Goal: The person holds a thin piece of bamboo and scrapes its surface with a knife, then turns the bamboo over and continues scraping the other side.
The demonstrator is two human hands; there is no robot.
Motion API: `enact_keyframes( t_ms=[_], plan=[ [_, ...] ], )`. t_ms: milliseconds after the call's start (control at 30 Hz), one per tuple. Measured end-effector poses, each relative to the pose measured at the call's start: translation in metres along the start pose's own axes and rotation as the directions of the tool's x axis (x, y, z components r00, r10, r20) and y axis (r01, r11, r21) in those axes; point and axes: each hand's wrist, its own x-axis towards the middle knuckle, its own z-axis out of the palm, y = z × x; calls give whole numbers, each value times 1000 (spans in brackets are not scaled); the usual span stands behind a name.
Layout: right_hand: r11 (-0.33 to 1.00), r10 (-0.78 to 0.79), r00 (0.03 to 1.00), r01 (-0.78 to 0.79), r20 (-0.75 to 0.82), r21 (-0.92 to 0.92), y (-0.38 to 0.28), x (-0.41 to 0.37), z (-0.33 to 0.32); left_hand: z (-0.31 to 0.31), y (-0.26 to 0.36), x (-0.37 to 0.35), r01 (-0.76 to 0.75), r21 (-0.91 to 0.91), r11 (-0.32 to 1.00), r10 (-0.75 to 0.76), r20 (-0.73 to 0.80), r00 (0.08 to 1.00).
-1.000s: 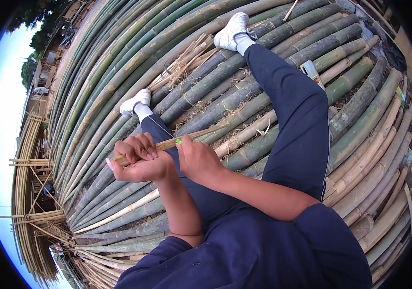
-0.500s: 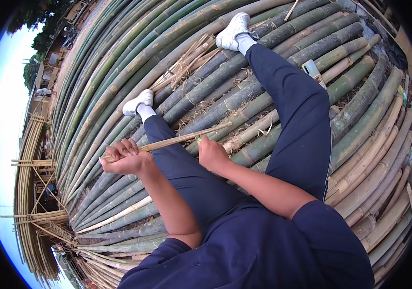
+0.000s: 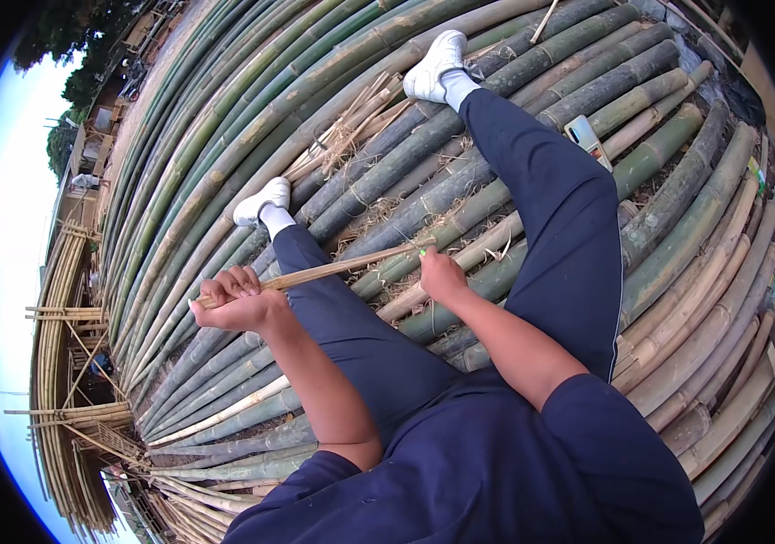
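Observation:
My left hand (image 3: 235, 297) is wrapped round one end of a thin bamboo strip (image 3: 342, 266), which slants up to the right over my leg. Near the strip's far end, my right hand (image 3: 443, 276) is closed in a fist or pinch, with a small green thing (image 3: 423, 253) at its fingertips that is too small to make out. Thin fibres show at the strip's far end. A bundle of split bamboo pieces (image 3: 351, 127) lies on the poles between my white shoes.
Large green and grey bamboo poles (image 3: 406, 186) lie side by side beneath my legs. A phone (image 3: 587, 140) rests beside my right knee. Bamboo scaffolding (image 3: 70, 335) stands at the far left. A pale stick (image 3: 544, 20) lies at the top.
My right hand has moved to the right, towards the far end of the strip. My left hand has hardly moved and still grips the strip.

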Motion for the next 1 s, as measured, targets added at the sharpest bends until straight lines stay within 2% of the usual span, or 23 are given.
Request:
enact_keyframes(
  t_ms=[67, 133, 200, 267, 300, 333, 400, 433, 500, 533, 567, 600, 667, 700, 733, 800, 900, 933, 967, 1000],
  plan=[
    [998, 56, 998, -55, -15, 18, -20, 3, 9, -3, -1, 4, 9, 8, 1000, -9, -19, 1000],
    [983, -162, 987, 161, 13, 85, -81, -23, -29, -1, -2, 2, 12, 7, 1000, -12, 9, 1000],
    [930, -355, 934, 350, 31, 112, -114, -48, -43, 1, 0, -3, -1, -6, 1000, 2, 57, 998],
    [925, -368, 928, 358, 61, 127, -98, -43, -25, 3, 1, -5, -5, 8, 1000, 5, 46, 999],
    [986, -153, 988, 151, 15, 72, -64, -24, 4, 4, 1, -6, -10, 13, 1000, 10, 44, 999],
    [997, 69, 996, -67, -48, 30, -36, -10, 16, 4, 1, -5, -10, 10, 1000, 9, 49, 999],
    [997, 53, 999, -52, 14, -50, -6, 0, -7, 2, 0, 0, 11, 11, 1000, -11, -5, 1000],
    [993, 109, 994, -108, 16, -45, -17, 2, -4, 1, 1, 0, 11, 14, 1000, -11, 1, 1000],
    [1000, 14, 1000, -14, 23, 17, -59, -13, -15, 1, 1, -2, 10, 13, 1000, -10, 37, 999],
    [980, -189, 982, 189, -7, 69, -82, -27, -27, 2, 0, -2, 13, 11, 1000, -13, 34, 999],
    [948, -298, 954, 299, -25, 109, -101, -42, -34, 2, 0, -3, 7, 7, 1000, -7, 43, 999],
    [914, -375, 925, 379, -57, 146, -108, -51, -27, 2, 0, -5, 1, 5, 1000, -1, 50, 999],
    [860, -488, 856, 505, -168, 76, -84, -47, -5, 6, 1, -6, 0, 19, 1000, -1, 46, 999],
    [953, -300, 944, 304, -135, 9, -62, -39, 10, 7, 2, -7, -3, 29, 1000, 1, 50, 999],
    [994, -96, 988, 89, -125, -64, -36, -25, 19, 7, 1, -6, -2, 26, 1000, 1, 53, 999],
    [975, 150, 988, -154, -40, -158, 3, -1, 9, 5, 1, -2, 23, 15, 1000, -23, 16, 1000],
    [976, 208, 977, -210, -41, -62, -26, -2, 23, 5, 2, -6, 6, 5, 1000, -6, 59, 998],
    [990, -95, 992, 85, -86, -114, -51, -17, 3, 5, 1, -8, 10, 4, 1000, -10, 58, 998],
    [974, -227, 973, 227, -41, -2, -77, -31, -24, 6, 2, -10, 7, -6, 1000, -7, 76, 997],
    [935, -346, 936, 349, -67, 59, -84, -38, -25, 6, 2, -12, 3, -14, 1000, -1, 90, 996]
  ],
)
